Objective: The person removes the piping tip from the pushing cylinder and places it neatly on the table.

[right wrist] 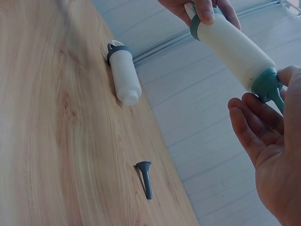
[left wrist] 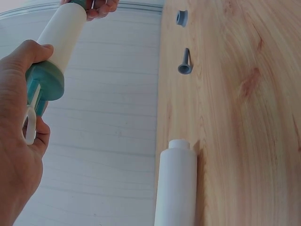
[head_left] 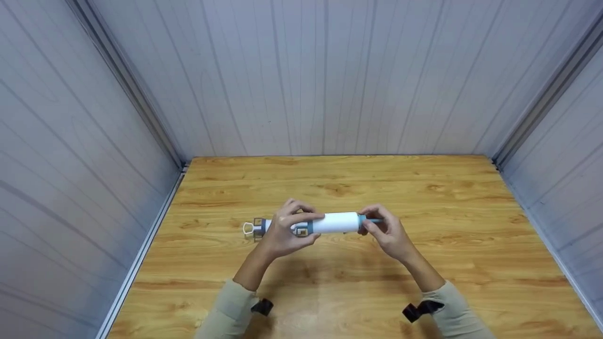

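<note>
A white tube point(head_left: 335, 222) with teal end pieces is held level above the table, between both hands. My left hand point(head_left: 293, 228) grips its left end, thumb and fingers round the teal collar point(left wrist: 47, 77). A white loop-shaped lever point(left wrist: 31, 125) sticks out by the left palm. At the other end, my right hand point(head_left: 384, 230) pinches the teal nozzle point(right wrist: 268, 84), a funnel-shaped piece with a thin spout point(head_left: 375, 220). The nozzle sits against the tube's end; whether it is fastened cannot be told.
On the wooden table point(head_left: 424, 188) lies a second white tube point(right wrist: 124, 77) with a dark grey collar point(head_left: 257, 228), partly behind the left hand in the head view. A grey nozzle point(left wrist: 185, 66) and a small grey ring point(left wrist: 182, 18) lie farther along. Pale panel walls point(head_left: 301, 80) enclose the table.
</note>
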`<act>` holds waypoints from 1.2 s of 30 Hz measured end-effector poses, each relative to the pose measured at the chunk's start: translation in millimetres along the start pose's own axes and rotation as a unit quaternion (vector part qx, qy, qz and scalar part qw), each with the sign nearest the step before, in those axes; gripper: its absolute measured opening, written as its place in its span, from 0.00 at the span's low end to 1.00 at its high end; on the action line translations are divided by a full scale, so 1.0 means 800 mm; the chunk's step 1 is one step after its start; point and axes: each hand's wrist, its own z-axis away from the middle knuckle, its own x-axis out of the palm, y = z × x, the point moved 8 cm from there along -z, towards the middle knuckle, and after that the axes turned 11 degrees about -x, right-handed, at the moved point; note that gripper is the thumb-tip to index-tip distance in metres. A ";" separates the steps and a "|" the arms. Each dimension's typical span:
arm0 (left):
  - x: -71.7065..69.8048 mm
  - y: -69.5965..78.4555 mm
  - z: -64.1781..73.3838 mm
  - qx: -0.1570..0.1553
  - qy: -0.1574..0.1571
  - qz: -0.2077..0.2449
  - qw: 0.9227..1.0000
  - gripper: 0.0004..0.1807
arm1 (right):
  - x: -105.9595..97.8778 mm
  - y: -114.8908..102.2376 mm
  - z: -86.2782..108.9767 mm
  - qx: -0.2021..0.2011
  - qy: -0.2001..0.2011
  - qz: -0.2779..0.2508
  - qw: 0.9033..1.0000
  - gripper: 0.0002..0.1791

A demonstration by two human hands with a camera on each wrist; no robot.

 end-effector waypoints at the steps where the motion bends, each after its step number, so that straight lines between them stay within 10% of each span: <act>1: 0.000 0.000 0.000 -0.001 -0.001 0.001 1.000 0.22 | 0.000 0.001 0.000 -0.001 0.000 0.000 1.000 0.13; 36: 0.000 -0.001 0.000 0.000 0.004 -0.010 1.000 0.23 | 0.000 0.001 0.001 0.015 0.004 0.011 1.000 0.12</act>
